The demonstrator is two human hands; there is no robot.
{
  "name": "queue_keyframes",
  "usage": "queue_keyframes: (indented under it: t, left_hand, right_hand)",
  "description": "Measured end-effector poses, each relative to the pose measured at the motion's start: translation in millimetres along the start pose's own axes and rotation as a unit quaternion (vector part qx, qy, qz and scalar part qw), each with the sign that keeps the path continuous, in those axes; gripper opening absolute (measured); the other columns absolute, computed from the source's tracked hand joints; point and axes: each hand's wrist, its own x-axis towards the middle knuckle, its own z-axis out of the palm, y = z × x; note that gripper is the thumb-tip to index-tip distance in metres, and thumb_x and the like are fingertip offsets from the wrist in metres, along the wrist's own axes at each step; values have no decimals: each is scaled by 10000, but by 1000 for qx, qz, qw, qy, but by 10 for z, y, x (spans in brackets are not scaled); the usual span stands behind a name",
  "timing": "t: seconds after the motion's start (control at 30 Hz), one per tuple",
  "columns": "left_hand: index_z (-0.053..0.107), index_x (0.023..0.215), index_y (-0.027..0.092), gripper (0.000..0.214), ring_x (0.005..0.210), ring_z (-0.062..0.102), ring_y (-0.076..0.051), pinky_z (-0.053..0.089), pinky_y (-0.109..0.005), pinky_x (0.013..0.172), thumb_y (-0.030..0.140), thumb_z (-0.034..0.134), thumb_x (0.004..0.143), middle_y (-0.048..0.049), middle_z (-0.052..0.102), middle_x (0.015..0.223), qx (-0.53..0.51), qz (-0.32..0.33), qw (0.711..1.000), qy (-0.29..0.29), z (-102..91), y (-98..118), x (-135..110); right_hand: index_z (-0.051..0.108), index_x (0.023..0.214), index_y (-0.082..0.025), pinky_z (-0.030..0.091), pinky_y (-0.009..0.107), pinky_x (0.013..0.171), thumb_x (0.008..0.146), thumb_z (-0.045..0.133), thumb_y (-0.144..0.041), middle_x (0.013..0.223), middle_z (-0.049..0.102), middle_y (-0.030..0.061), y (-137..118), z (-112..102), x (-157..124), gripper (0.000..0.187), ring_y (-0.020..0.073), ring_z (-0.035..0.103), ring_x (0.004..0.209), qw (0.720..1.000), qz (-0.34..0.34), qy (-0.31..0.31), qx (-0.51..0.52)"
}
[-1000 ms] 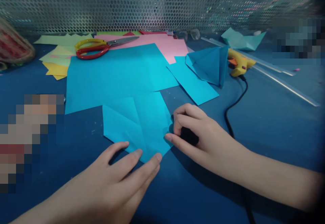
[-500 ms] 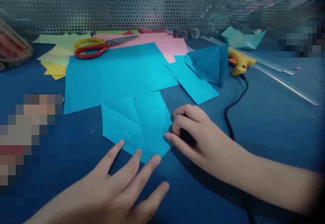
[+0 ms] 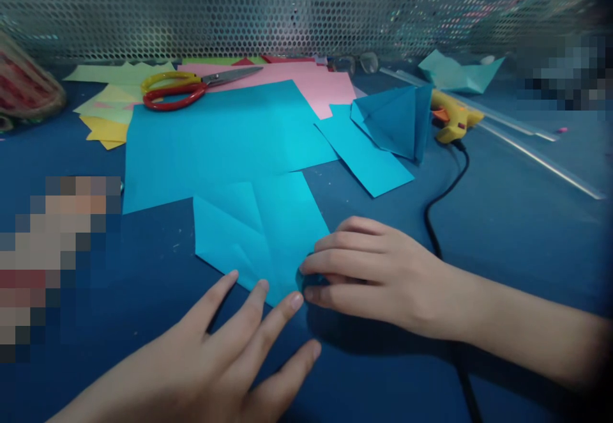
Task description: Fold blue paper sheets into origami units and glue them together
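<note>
A partly folded cyan paper (image 3: 268, 231) lies flat on the blue table in front of me. My left hand (image 3: 225, 353) rests below it with fingers spread, and three fingertips press its lower edge and bottom corner. My right hand (image 3: 378, 269) lies at the paper's lower right edge, its fingers pressed together and pinching that edge near the bottom corner.
A large cyan sheet (image 3: 215, 135) lies behind, with pink (image 3: 311, 81) and yellow sheets (image 3: 108, 116) and red-yellow scissors (image 3: 191, 84). To the right are a smaller cyan sheet (image 3: 364, 154), a folded blue paper shape (image 3: 393, 119), a yellow glue gun (image 3: 453, 119) with a black cord (image 3: 440, 199), and glue sticks (image 3: 541, 161). A perforated metal wall (image 3: 287, 7) closes the back.
My right hand slid down along the paper's right edge toward the bottom corner and flattened its fingers. My left hand's fingers spread apart.
</note>
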Motion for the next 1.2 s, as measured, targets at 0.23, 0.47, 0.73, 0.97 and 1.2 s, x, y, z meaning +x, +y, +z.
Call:
queue_keyframes:
  t: [0.23, 0.47, 0.73, 0.97, 1.2]
  left_hand:
    - [544, 1428, 366, 387, 1219, 590, -237, 373, -460, 1040, 350, 354, 1091, 21, 665, 1390, -1, 7, 1000, -7, 12, 6, -52]
    - [586, 1384, 373, 384, 1183, 629, -230, 420, -458, 1008, 347, 330, 1099, 20, 677, 1374, -14, -10, 1000, 2, -25, -12, 5]
    - [596, 1387, 335, 369, 1232, 621, -241, 398, -453, 1083, 367, 370, 1097, 4, 705, 1332, -6, -7, 1000, 19, 22, 78, -87]
    - [721, 1152, 288, 399, 1156, 669, -146, 387, -283, 1112, 251, 327, 1109, 82, 779, 1148, -51, -74, 991, 100, 16, 77, -50]
    - [719, 1100, 244, 357, 1202, 645, -104, 305, -242, 1195, 106, 399, 1026, 93, 779, 1147, -106, -117, 978, 140, 19, 47, -34]
  right_hand:
    - [730, 921, -230, 451, 363, 787, 1052, 414, -122, 859, 720, 27, 100, -136, -42, 359, 166, 607, 800, 999, 46, -26, -7]
    - [674, 824, -236, 449, 371, 790, 1048, 418, -140, 760, 688, 17, 246, -56, -101, 353, 192, 581, 828, 999, -2, 34, -4]
    - [563, 738, -257, 461, 366, 686, 1015, 313, -117, 727, 658, 34, 389, -12, -124, 399, 202, 575, 759, 996, -20, 90, -8]
    - [616, 1028, -220, 522, 370, 869, 977, 552, -179, 974, 688, 79, 276, -81, -2, 92, 198, 659, 989, 995, -27, 49, 83]
    - [668, 1062, -139, 474, 342, 876, 1057, 513, -197, 992, 710, 95, 287, -10, 20, 166, 185, 628, 961, 996, -14, -11, 85]
